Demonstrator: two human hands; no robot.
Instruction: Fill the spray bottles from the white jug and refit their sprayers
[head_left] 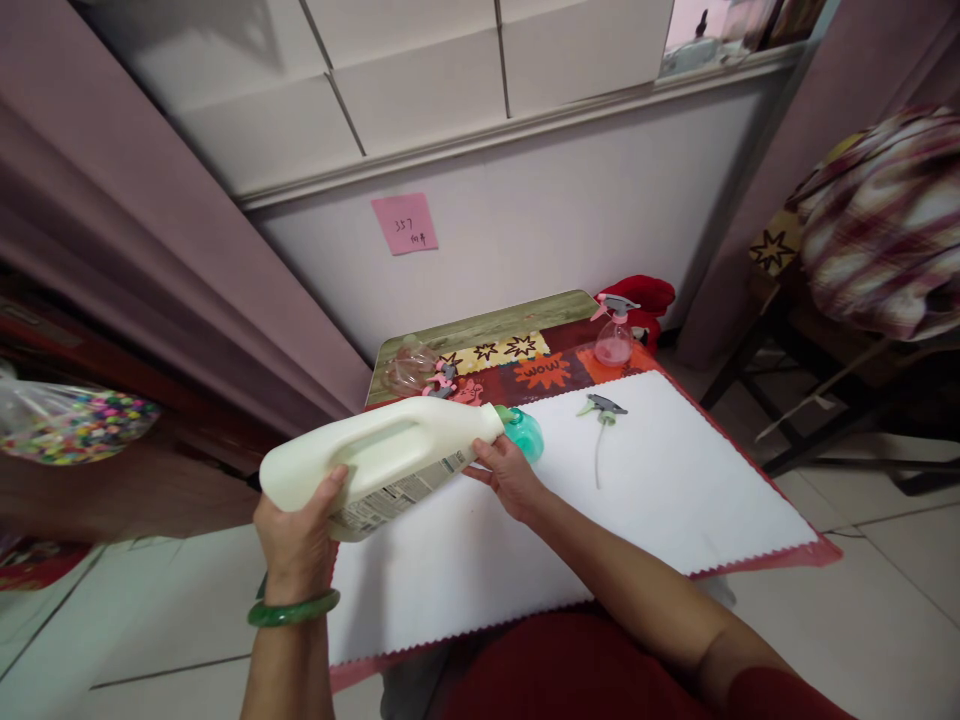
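Note:
A large cream-white jug point(405, 440) with a moulded handle and a printed label lies tipped nearly level, its neck pointing right. My left hand point(296, 525) grips it near the base, thumb on top. Under the neck, my right hand point(510, 475) holds it between thumb and fingers. The jug's mouth meets the neck of a small green see-through bottle point(527, 436) on the white mat point(637, 490). Whether liquid flows between them cannot be seen. Right of the bottle, a grey and green spray head point(602, 408) lies with its thin tube toward me.
A spray bottle with pink liquid point(615, 345) stands at the table's back right. At the back left are a clear bottle point(411, 368) and a pink-grey spray head point(442, 378). A chair point(757, 370) is at right; a bag of coloured beads point(82, 420) hangs left.

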